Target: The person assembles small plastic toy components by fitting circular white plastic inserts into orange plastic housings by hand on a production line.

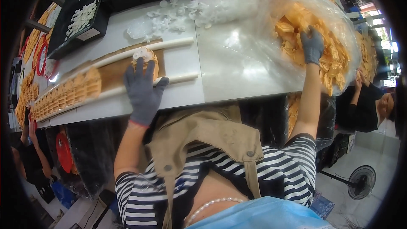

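My left hand [144, 87], in a grey glove, lies with its fingers spread over an orange plastic part [155, 65]. Small translucent white pieces [143, 53] sit on top of that part, by my fingertips. The part rests between two white rails [182, 77], at the right end of a row of similar orange parts [70, 94]. On the right, my right hand [312, 44], also gloved, reaches into a heap of orange plastic parts [335, 63] in a clear plastic bag [254, 59]. Its fingers curl down into the heap; whatever they grip is hidden.
Loose translucent white pieces [169, 21] lie on the white table [231, 85] ahead. Black trays [95, 21] with small white parts stand at the far left. Other people work at both sides, one arm [40, 150] showing at left. A black fan [361, 182] stands at lower right.
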A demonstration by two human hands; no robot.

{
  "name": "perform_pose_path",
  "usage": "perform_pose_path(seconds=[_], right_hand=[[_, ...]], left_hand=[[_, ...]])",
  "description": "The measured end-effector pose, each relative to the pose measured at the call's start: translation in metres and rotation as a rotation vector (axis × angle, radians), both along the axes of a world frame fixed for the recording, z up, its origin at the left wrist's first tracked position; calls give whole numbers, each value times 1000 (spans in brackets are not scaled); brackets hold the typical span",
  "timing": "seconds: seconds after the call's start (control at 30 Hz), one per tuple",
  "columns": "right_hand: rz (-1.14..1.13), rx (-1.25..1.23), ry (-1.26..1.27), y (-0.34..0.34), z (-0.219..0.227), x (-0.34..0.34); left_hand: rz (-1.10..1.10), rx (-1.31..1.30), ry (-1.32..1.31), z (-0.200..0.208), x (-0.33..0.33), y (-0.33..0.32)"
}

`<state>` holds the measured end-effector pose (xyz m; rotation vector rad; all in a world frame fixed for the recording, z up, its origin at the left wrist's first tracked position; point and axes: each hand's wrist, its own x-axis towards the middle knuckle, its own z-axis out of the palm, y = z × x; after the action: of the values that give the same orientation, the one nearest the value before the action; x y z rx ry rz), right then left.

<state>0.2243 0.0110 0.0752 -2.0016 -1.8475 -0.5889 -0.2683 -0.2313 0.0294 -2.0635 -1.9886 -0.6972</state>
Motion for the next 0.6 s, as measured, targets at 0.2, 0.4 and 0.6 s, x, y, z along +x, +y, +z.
perform_pose_path(seconds=[0.2,0.4,0.6], right_hand=[[104,169,-228,-5,19,23],[437,304,826,-62,29,-58],[552,-790,1504,-136,-2,-197]], left_hand=[[-57,100,-199,-1,2,2],[15,125,-429,10,-10,-7],[34,-44,-1138,37,-25,0]])
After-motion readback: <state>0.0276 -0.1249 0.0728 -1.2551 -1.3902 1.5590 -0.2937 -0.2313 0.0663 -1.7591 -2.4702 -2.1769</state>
